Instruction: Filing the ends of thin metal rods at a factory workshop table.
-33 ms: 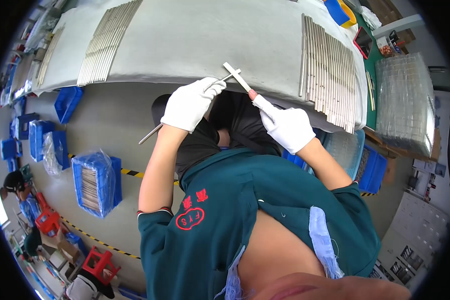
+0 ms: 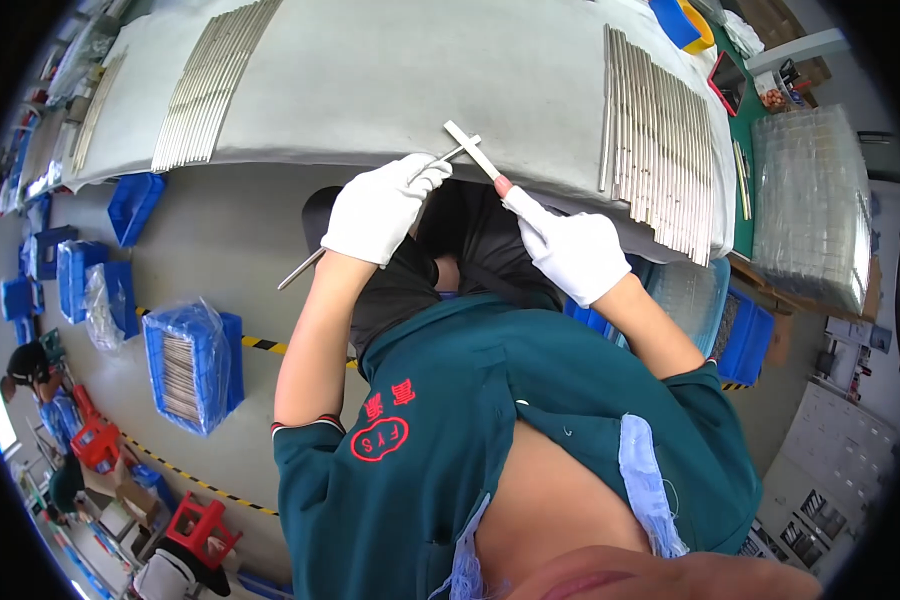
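Observation:
My left hand, in a white glove, is closed around a thin metal rod. The rod's lower end sticks out past my wrist, and its tip emerges beyond my fingers. In a white glove with a bare fingertip showing, my right hand grips a narrow, flat white bar. The bar crosses the rod near its tip, just over the table's front edge; whether they press together is hard to tell. Many similar rods lie side by side on the right of the table, and another row of rods is at the left.
A pale cloth covers the table. Stacked clear plastic trays stand at the right, near a blue and yellow tape roll. On the floor at left, a plastic-lined blue crate holds rods. Other people work at far left.
The white bar has shifted very slightly, its far end a little farther up and left. Both hands keep their holds.

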`<state>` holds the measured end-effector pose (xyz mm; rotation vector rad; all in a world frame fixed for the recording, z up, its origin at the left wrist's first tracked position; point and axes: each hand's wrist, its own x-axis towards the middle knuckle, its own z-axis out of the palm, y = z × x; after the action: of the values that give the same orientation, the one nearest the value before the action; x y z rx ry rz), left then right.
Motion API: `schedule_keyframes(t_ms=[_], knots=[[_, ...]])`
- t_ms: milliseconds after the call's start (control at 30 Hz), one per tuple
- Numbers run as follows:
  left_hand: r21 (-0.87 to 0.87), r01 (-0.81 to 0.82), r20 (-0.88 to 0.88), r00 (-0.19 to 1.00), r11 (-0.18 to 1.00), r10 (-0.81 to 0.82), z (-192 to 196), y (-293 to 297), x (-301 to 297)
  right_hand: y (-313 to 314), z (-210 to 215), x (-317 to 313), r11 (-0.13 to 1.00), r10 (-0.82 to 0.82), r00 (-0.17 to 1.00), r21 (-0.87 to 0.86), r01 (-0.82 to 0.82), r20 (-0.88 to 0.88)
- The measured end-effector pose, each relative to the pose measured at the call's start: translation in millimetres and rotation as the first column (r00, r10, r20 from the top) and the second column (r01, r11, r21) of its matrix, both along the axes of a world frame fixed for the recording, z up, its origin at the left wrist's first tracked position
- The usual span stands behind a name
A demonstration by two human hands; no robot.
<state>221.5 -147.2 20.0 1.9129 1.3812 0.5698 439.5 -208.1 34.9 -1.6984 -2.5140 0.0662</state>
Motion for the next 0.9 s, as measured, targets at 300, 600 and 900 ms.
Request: schedule_keyframes(t_ms=[300,600,900], knots=[[0.159,0.028,-0.234,0.972,0.987,0.01,7,-7,5,-4,-7,5,0.998,0.03,0.999,0.06,-0.029,-0.026],[0.191,0.027,-0.202,0.979,0.981,0.012,3,-7,4,-12,-14,6,0.995,0.022,0.999,0.094,-0.019,-0.03],[0.253,0.048,-0.206,0.978,0.966,0.006,-3,-7,2,8,-28,16,0.964,0.099,0.988,0.258,-0.066,-0.115]])
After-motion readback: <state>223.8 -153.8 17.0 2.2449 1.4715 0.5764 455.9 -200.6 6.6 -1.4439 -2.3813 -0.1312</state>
